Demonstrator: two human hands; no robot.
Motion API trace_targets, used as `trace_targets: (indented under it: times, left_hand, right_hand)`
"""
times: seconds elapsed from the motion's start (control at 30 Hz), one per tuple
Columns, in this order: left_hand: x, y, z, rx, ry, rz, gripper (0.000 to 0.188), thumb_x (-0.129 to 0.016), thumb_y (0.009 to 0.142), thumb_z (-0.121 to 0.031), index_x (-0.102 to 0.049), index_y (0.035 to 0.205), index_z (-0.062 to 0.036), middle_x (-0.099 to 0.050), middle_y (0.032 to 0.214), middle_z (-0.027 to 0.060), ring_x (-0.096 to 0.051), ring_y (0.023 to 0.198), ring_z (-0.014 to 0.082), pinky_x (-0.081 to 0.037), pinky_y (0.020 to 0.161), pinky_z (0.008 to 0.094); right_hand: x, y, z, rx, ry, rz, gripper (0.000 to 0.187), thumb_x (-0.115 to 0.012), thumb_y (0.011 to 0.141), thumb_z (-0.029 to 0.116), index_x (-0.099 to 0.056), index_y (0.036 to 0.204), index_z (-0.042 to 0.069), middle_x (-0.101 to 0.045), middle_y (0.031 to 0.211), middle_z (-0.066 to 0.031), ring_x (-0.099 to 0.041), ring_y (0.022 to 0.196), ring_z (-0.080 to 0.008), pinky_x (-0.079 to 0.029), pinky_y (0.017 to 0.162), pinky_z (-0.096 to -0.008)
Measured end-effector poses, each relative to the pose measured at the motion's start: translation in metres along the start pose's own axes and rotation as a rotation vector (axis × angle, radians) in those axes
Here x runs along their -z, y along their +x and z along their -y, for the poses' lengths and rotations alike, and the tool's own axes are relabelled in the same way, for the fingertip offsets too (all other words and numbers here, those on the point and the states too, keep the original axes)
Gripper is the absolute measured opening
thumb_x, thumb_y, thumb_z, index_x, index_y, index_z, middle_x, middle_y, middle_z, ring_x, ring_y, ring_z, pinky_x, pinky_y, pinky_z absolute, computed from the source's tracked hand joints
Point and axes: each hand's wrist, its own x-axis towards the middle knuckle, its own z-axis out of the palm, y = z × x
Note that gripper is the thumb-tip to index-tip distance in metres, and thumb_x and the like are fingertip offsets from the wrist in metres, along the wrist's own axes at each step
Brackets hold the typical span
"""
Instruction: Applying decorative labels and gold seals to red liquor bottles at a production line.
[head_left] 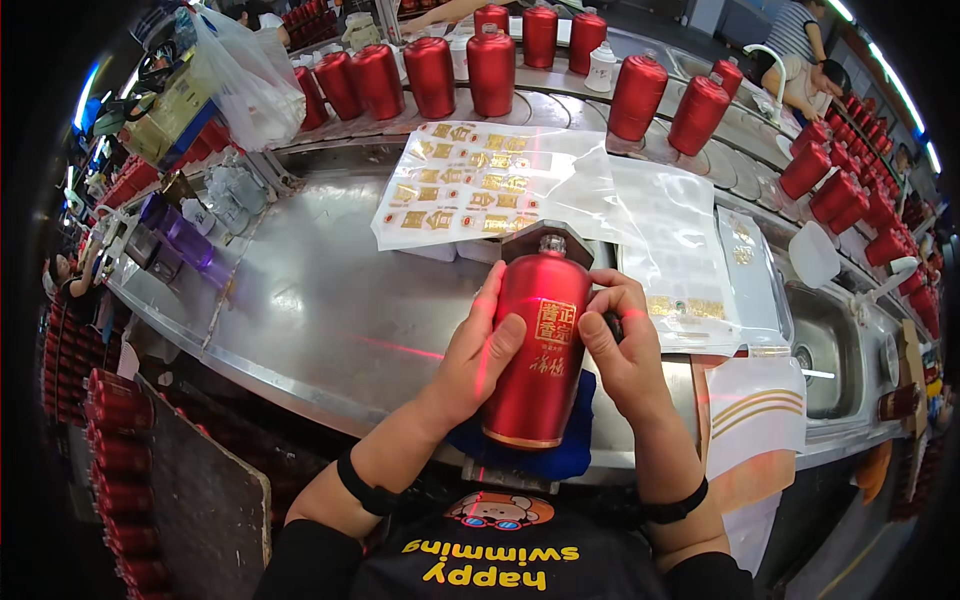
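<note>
A glossy red bottle (pixel 530 390) with gold characters and a clear glass neck leans upright in front of me, over a dark blue cloth (pixel 578 435). My left hand (pixel 475 355) is closed around its left side, thumb on the front. On the other side my right hand (pixel 628 345) grips it, thumb beside the gold print. A small dark object (pixel 612 326) shows by the right fingers; its kind is unclear. Behind the bottle's neck stands a dark angular holder (pixel 520 243). Just beyond lies a sheet of gold-and-red decals (pixel 470 180).
Red bottles (pixel 432 78) stand along a curved conveyor (pixel 540 105) at the back. A translucent backing sheet (pixel 665 230) lies at right, near a metal sink (pixel 830 365). A plastic bag (pixel 245 80) hangs at upper left, above a purple container (pixel 178 235). Other people work farther off.
</note>
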Motion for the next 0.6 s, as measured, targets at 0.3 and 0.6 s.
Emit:
trace_targets:
  times: [0.3, 0.6]
  left_hand:
    - [0.006, 0.006, 0.016, 0.111, -0.245, 0.028, 0.077, -0.038, 0.097, -0.055, -0.019, 0.148, -0.0003, -0.044, 0.139, 0.0126, -0.047, 0.124, 0.0176, -0.038, 0.105, 0.032]
    - [-0.002, 0.02, -0.001, 0.006, -0.055, -0.059, 0.08, -0.059, 0.094, -0.035, -0.019, 0.141, 0.0156, -0.047, 0.133, 0.0215, -0.046, 0.123, 0.0226, -0.036, 0.104, 0.0328]
  right_hand:
    - [0.0, -0.004, 0.002, 0.024, -0.017, 0.009, 0.025, -0.065, 0.089, 0.027, -0.054, 0.093, 0.004, -0.048, 0.119, -0.0199, -0.045, 0.119, -0.0301, -0.039, 0.093, -0.0354]
    - [-0.002, 0.0, 0.004, 0.092, -0.114, -0.01, 0.03, -0.071, 0.085, 0.026, -0.051, 0.094, 0.005, -0.046, 0.122, -0.0218, -0.048, 0.113, -0.0308, -0.042, 0.086, -0.0334]
